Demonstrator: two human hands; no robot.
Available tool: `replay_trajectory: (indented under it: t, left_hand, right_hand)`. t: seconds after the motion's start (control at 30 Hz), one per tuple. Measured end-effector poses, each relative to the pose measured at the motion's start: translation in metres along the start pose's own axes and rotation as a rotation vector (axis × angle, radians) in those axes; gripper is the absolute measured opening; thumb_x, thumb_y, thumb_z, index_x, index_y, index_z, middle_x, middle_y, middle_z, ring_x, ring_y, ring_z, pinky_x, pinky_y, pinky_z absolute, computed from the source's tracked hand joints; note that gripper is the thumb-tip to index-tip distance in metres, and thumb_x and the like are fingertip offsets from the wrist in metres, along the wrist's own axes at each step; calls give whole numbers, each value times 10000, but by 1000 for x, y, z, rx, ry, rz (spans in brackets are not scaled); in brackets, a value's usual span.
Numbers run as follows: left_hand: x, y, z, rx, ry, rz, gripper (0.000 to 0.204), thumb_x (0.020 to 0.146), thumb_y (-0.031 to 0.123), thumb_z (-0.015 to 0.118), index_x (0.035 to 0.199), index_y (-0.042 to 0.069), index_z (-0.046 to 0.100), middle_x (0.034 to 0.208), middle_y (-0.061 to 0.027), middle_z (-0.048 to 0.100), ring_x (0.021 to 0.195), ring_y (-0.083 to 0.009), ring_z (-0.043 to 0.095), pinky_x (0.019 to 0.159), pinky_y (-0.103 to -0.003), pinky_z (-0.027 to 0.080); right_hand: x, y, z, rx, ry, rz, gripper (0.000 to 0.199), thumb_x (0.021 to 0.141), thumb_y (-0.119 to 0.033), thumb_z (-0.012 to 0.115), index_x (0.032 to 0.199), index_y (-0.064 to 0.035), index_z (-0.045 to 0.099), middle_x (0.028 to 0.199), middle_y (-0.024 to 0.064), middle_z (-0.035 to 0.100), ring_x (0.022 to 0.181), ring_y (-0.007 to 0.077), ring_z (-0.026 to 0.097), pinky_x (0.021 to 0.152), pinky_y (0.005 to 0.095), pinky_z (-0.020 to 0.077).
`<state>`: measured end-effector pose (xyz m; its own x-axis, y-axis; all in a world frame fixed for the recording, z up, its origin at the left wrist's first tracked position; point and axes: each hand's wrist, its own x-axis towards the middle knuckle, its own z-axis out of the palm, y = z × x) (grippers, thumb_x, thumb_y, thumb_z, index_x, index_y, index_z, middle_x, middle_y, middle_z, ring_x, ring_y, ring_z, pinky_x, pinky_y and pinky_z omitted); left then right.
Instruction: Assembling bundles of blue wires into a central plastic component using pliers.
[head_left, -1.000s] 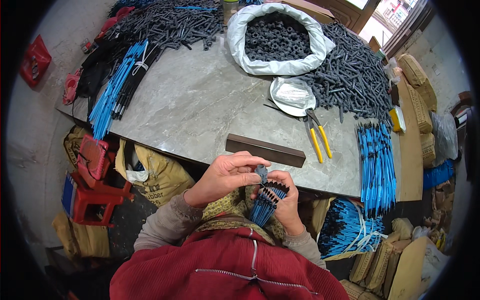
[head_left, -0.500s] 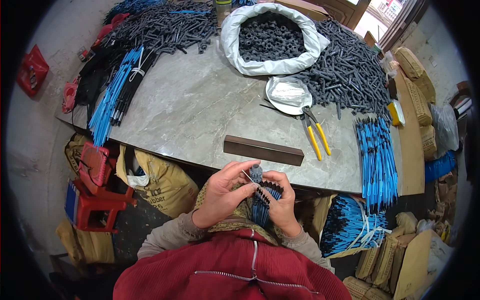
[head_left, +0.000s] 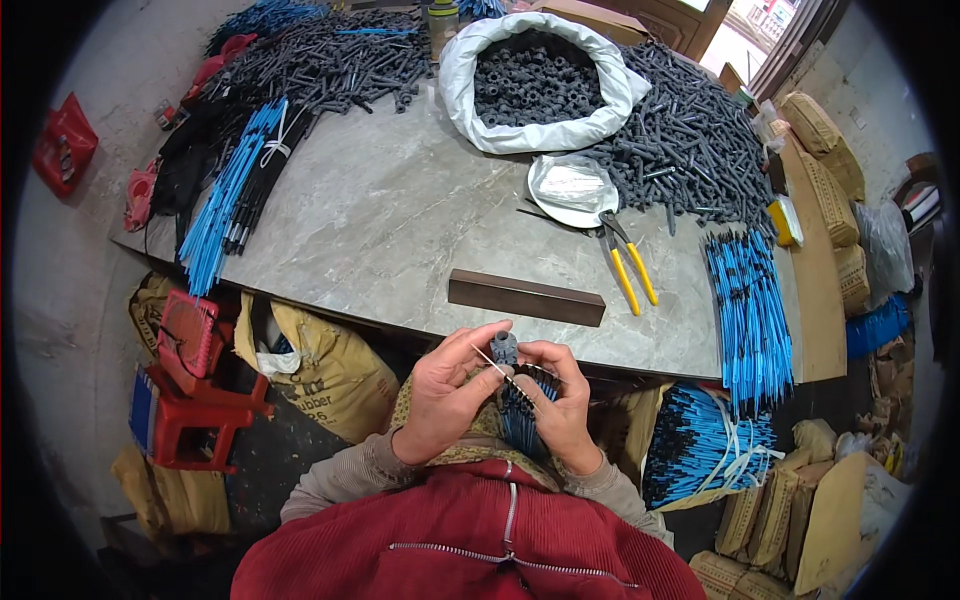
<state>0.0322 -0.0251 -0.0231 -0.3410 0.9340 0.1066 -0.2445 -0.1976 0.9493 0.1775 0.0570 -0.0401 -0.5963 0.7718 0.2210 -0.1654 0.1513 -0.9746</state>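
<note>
Just beyond the front edge of the table, my two hands are close together. Fingers bent, my left hand pinches a thin white strip that slants down towards the right hand. Curled round the top of a bundle of blue sticks with black ends is my right hand. Between the fingertips of both hands, a dark grey ribbed plastic fitting shows its round hollow end; which hand bears it I cannot tell. Beyond them lies a dark brown bar on the grey table.
Yellow-handled pincers lie by a white dish with a plastic packet. A white sack of grey fittings stands among loose piles. Blue stick bundles rest at the right and left. Red stools stand lower left.
The grey fitting has tilted and moved slightly left and down between my fingertips. My right hand has turned a little, and the black stick ends show less.
</note>
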Motion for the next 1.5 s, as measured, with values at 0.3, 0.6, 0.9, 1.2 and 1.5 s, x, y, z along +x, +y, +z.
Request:
replay_trajectory:
  t: [0.3,0.6,0.9,1.2,1.5]
  left_hand:
    - [8,-7,1,-126,-19,-75,476,940,-53,613,1400,-57,487,1237,-138,646,1145,-184,619,1003,-320,491]
    - [21,-14,-12,-191,-137,-160,505,920,-12,651,1399,-49,496,1230,-147,650,1145,-214,625,1015,-347,485]
    - [23,-12,-18,-225,-5,-169,461,886,13,706,1321,-36,562,1207,-150,664,1124,-210,638,998,-337,491]
    - [27,-17,-29,-318,-105,-241,399,860,19,738,1234,-38,609,1182,-141,674,1096,-206,653,950,-323,513]
    - [41,-4,-22,-250,-213,-259,330,873,11,722,1186,-62,646,1126,-114,677,1056,-198,660,937,-313,518]
  right_hand:
    - [1,6,-2,92,58,73,333,920,-55,726,1197,-17,547,1029,36,636,945,95,605,859,246,487]
    - [6,13,-3,296,35,138,398,915,-66,737,1222,-12,488,1052,53,630,965,100,600,856,247,490]
    - [8,20,1,189,48,73,438,902,-76,755,1247,-4,495,1017,38,615,947,87,597,845,232,485]
    - [8,17,1,312,22,122,411,900,-48,749,1232,-8,511,1015,32,618,947,80,596,845,225,481]
    - [11,15,-6,424,38,159,407,890,-14,731,1239,-11,521,1069,56,671,979,107,619,880,244,477]
